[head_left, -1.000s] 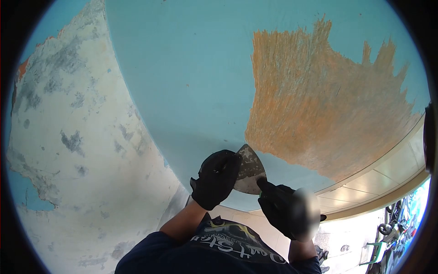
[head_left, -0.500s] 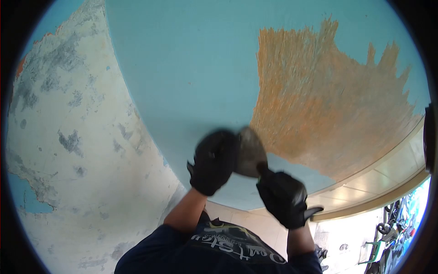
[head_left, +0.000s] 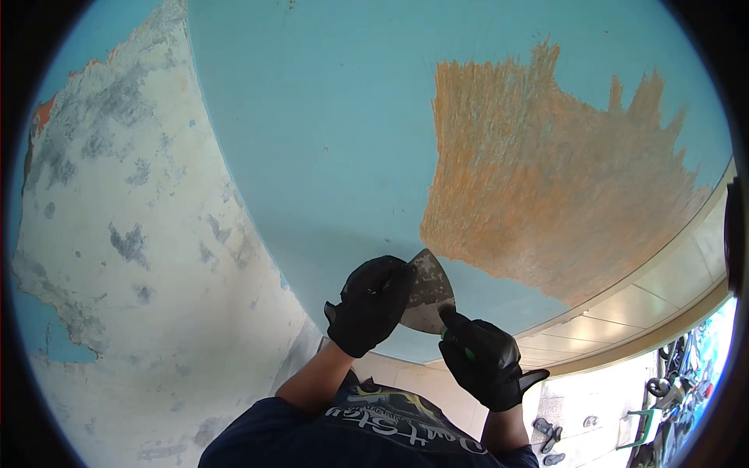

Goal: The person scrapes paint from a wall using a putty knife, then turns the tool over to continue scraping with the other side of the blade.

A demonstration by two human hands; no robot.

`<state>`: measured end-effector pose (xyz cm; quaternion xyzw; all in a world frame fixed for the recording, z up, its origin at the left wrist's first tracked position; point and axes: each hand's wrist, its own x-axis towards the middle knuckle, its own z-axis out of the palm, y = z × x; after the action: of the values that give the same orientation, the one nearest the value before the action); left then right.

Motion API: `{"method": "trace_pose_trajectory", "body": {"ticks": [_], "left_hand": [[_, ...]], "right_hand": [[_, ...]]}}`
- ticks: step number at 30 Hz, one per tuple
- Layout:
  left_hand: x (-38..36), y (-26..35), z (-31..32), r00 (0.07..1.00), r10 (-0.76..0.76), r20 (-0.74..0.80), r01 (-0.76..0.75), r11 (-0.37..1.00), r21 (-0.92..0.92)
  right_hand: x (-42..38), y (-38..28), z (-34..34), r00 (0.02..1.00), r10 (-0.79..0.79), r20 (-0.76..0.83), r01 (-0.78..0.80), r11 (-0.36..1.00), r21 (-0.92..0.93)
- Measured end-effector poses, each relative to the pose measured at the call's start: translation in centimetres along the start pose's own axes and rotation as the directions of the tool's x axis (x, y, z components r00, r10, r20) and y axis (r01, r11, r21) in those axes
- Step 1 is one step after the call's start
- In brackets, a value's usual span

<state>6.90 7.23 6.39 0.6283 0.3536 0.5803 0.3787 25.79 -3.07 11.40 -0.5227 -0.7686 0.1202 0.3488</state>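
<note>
My right hand (head_left: 482, 360), in a black glove, is closed around the green handle of a scraper (head_left: 427, 295). The wide metal blade, blotched with dark and pale residue, points up and to the left. Gloved in black as well, my left hand (head_left: 373, 303) has its fingers curled at the blade's left edge and pressed against it. Behind the tool is a blue painted wall (head_left: 335, 171). A rough orange-brown scraped patch (head_left: 538, 179) spreads over its right part, just above and to the right of the blade tip.
On the left, a white wall (head_left: 156, 304) has grey blotches and ragged blue edges. Cream tiles (head_left: 608, 316) run along the blue wall's lower right side. Dark sandals (head_left: 548, 433), a green stool (head_left: 646, 427) and parked motorbikes (head_left: 671, 390) are at lower right.
Both hands and the scraper sit lower in view, and their motion blur is gone. The walls have shifted slightly with the camera. Both hands remain on the scraper.
</note>
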Motion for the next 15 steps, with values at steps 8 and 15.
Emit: {"method": "trace_pose_trajectory", "body": {"ticks": [8, 15], "left_hand": [[0.33, -0.5, 0.34, 1.0, 0.003, -0.023, -0.004, 0.999, -0.034], [0.44, -0.72, 0.15, 0.999, -0.043, -0.001, 0.043, 0.999, -0.026]], "right_hand": [[0.49, 0.33, -0.27, 0.999, -0.037, -0.004, 0.037, 0.999, -0.035], [0.9, 0.08, -0.39, 1.0, -0.028, -0.01, 0.027, 0.999, -0.045]]}}
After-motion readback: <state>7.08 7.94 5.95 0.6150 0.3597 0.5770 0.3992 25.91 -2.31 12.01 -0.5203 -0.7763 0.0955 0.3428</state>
